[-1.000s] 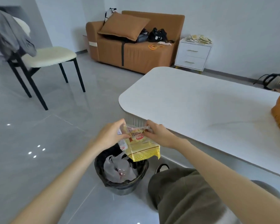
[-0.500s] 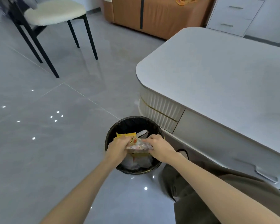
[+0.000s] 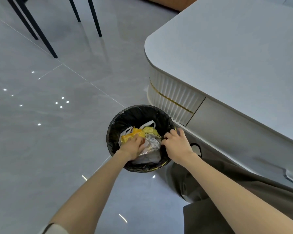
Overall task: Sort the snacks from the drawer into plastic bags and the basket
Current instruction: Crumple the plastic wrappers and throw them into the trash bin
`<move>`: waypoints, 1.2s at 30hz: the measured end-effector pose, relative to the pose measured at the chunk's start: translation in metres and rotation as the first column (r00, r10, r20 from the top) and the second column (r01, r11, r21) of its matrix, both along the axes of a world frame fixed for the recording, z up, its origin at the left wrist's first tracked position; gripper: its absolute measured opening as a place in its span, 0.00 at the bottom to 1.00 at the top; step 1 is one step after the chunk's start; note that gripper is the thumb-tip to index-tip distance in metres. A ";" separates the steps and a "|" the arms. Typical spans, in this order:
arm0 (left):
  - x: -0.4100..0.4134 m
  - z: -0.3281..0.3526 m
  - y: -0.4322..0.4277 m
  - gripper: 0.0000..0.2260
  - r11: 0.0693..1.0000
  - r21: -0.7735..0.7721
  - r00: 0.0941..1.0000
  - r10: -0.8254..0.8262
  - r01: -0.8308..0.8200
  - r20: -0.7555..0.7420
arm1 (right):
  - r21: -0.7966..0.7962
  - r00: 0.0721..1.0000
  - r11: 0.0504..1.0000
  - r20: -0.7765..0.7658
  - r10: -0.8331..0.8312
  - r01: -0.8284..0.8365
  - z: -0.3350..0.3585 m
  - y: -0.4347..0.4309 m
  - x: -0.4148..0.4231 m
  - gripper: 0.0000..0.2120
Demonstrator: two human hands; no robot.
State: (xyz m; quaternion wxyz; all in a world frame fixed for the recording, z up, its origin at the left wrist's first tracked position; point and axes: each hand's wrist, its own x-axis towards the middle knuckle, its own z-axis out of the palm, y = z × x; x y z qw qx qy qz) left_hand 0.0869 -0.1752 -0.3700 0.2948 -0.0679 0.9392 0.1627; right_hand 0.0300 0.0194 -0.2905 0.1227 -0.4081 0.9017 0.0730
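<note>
Grey floor (image 3: 57, 149), left hand (image 3: 134, 146) pressing yellow packet (image 3: 139, 132) into bin (image 3: 134, 115), right hand (image 3: 178, 146) released, open at rim

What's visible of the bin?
The bin is round, lined with a crinkled black liner, upright on the grey floor beside the table. Inside lie a yellow wrapper, a white bag and clear packaging. The left hand rests on the wrapper; the right hand rests at the rim nearest the table.
</note>
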 end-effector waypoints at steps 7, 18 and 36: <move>-0.014 -0.023 0.025 0.34 0.978 -0.202 0.981 -0.019 0.059 0.195 | -0.198 0.977 0.957 0.052 -0.205 0.211 0.002 0.011 0.001 0.16; -0.013 -0.009 0.031 0.28 0.984 -0.162 0.935 -0.009 0.070 0.353 | -0.307 0.921 0.874 0.225 -0.317 0.376 0.014 0.023 0.001 0.18; 0.004 0.145 0.034 0.20 0.974 -0.124 0.969 0.162 -0.187 -0.186 | -0.536 0.898 0.720 0.244 -0.367 0.440 0.143 0.047 0.017 0.16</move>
